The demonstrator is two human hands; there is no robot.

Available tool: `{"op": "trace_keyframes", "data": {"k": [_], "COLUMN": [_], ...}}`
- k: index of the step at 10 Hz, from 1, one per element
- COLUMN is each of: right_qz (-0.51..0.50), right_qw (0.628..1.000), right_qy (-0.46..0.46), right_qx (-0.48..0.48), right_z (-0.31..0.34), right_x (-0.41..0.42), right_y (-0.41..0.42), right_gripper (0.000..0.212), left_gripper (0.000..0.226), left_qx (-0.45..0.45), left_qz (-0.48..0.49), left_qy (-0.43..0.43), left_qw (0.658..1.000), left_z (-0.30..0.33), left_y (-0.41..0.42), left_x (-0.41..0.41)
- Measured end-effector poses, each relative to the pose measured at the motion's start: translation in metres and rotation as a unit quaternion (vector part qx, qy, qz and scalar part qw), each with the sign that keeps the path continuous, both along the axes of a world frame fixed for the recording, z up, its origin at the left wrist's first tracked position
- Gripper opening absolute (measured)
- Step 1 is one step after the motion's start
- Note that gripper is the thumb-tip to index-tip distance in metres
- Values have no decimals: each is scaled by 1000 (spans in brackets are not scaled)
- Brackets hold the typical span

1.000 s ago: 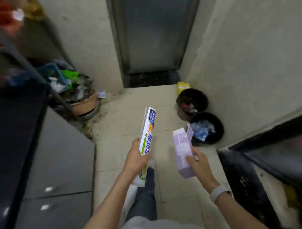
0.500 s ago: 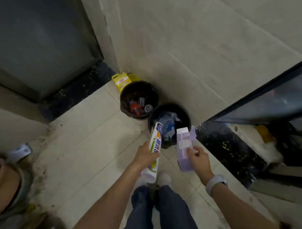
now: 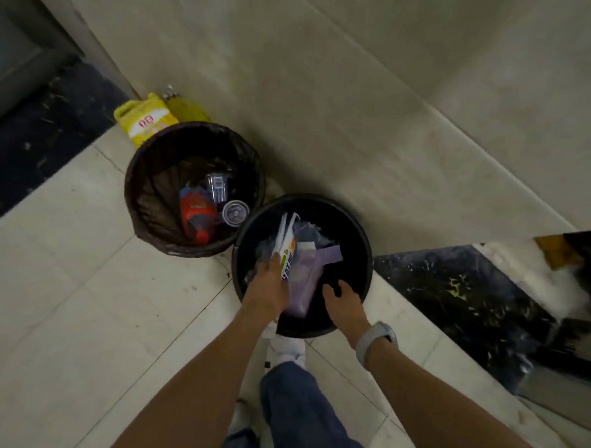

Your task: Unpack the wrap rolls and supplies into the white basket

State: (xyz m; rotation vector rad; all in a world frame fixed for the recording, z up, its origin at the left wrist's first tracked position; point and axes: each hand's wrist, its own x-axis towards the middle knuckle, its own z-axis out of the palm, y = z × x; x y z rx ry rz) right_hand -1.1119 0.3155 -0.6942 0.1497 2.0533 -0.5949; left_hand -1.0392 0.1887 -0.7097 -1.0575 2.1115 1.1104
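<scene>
My left hand point(image 3: 267, 288) is over the near rim of a black bin point(image 3: 354, 226) and still grips a long white wrap-roll box point(image 3: 287, 253) with green and orange print, its far end pointing down into the bin. A pale purple box point(image 3: 304, 284) lies tilted inside the bin, between my hands. My right hand point(image 3: 343, 301) hovers over the bin's near edge with fingers spread and nothing in it. No white basket is in view.
A second bin point(image 3: 145, 171) lined with a dark bag stands to the left, holding a red item and clear cups. A yellow bag point(image 3: 142, 121) leans on the wall behind it. A dark stone threshold point(image 3: 452, 296) lies right; my leg and shoe stand below.
I have stepped up to the bins. My right hand has let go of the purple box, which now lies in the black bin. My left hand has lowered the white box into the bin.
</scene>
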Motion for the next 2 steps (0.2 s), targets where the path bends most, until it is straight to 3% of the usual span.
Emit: {"op": "trace_keyframes", "data": {"k": [2], "right_qz": [45], "right_qw": [999], "right_qy": [-16], "right_qx": [13], "right_z": [18], "right_x": [-7], "right_y": [1], "right_gripper": [52], "left_gripper": [67], "left_qx": [43], "left_qz": [-116], "left_qy": [-104], "left_qw": [987], "left_z": [-3], "left_y": [3], "left_x": [1]}}
